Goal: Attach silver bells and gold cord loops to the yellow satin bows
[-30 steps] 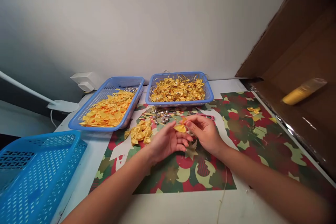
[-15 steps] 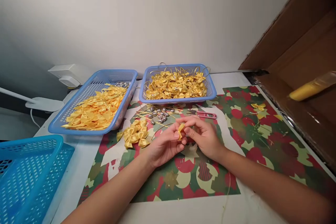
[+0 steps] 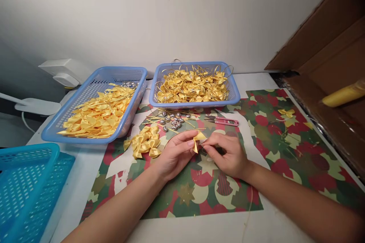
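A yellow ribbon bow (image 3: pixel 196 141) is pinched between the thumb and fingers of my left hand (image 3: pixel 179 155), above the middle of the patterned sheet. My right hand (image 3: pixel 228 153) is close beside the bow, thumb and forefinger pressed together on something too small to make out. Behind the left hand arcs a thin gold cord (image 3: pixel 172 135). A small heap of yellow bows (image 3: pixel 144 142) lies left of my left hand. Beyond the hands are several silver jingle bells (image 3: pixel 174 121) among gold cords, with pink thread snips (image 3: pixel 224 120) to their right.
One blue basket (image 3: pixel 194 104) at the back holds bows with cords; another blue basket (image 3: pixel 51 134) at left holds loose bows and bells. A turquoise basket (image 3: pixel 48 182) stands front left. A cardboard box (image 3: pixel 316 53) borders the right, and a stray bow (image 3: pixel 286 113) lies there.
My right hand has drawn slightly away from the bow to the right, its fingers now pinched. The bow has turned in my left hand and shows more of its loops. The view has shifted a little.
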Action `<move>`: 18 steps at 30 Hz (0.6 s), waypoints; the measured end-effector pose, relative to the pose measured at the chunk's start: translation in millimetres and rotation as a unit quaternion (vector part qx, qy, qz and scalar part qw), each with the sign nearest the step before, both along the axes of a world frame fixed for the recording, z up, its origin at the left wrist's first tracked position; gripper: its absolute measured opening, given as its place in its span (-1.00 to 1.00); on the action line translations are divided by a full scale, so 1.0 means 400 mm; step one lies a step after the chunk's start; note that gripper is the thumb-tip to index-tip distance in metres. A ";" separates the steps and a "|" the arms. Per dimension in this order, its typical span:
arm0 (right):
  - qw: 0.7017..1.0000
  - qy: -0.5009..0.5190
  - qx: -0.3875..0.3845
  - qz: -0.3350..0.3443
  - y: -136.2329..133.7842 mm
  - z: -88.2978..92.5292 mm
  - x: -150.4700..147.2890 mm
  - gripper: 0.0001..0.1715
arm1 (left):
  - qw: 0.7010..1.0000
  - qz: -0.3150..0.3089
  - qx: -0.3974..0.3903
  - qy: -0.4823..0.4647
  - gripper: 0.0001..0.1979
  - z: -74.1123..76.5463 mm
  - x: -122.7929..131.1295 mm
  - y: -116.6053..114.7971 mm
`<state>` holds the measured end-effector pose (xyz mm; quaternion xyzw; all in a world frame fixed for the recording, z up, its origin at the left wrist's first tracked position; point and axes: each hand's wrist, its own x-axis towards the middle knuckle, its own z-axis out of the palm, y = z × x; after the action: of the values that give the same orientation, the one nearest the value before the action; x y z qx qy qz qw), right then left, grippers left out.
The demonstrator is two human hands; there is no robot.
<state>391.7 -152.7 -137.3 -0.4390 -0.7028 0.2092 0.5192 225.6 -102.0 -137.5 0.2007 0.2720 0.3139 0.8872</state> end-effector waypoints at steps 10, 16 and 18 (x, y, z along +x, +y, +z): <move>1.000 -0.023 -0.013 -0.009 0.002 -0.005 0.004 -0.81 | 1.000 -0.022 -0.013 -0.004 -0.71 -0.004 -0.002 -0.002; 0.999 -0.030 -0.011 -0.011 0.002 -0.003 0.005 -0.80 | 0.999 -0.028 -0.016 -0.011 -0.71 0.000 -0.002 -0.001; 0.999 -0.036 -0.013 -0.009 0.002 -0.002 0.005 -0.80 | 0.999 -0.031 -0.015 -0.009 -0.71 0.000 -0.002 -0.001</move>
<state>393.7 -151.8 -138.2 -0.4593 -0.7144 0.1974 0.4896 224.6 -102.4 -137.4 0.1933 0.2622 0.2840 0.9018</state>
